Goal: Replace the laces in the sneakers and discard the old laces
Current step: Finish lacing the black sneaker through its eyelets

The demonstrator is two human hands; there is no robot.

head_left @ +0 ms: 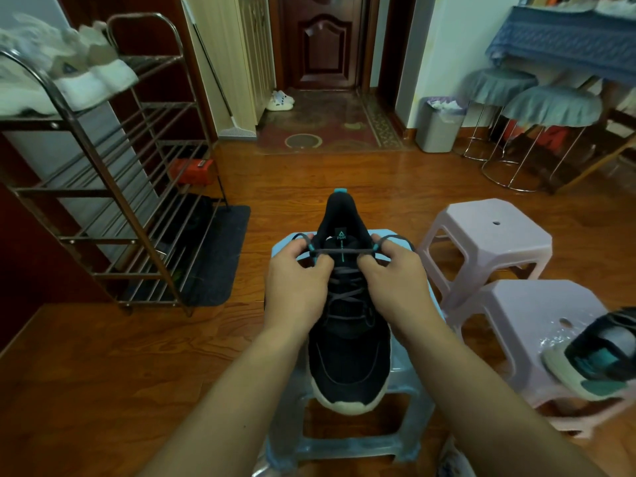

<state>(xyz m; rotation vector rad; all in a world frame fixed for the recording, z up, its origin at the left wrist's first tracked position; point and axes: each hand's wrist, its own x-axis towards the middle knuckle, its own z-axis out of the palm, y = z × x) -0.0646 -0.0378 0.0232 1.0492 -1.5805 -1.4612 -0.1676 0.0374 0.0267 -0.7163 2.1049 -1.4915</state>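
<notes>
On the near blue stool (pixel 406 383), toe toward the camera: black sneaker (pixel 347 352), grey lace (pixel 344 251) stretched taut across the top eyelets. Left hand (pixel 296 287) and right hand (pixel 395 280) each pinching a lace end at the sides. Probably mid-lacing or unlacing; cannot tell which. Next: feeding ends through eyelets. Second sneaker (pixel 599 356) lying on the pink stool (pixel 516 304), right.

Both forearms bare, ran in from 6 o'clock and converged toward 12. Left hand (pixel 296 284) at 11 o'clock of centre, back up, fingers (pixel 318 265) curled in a pinch. Right hand (pixel 395 280) at 1 o'clock, mirrored, also pinching. Hands level, slightly apart, wrists straight.
</notes>
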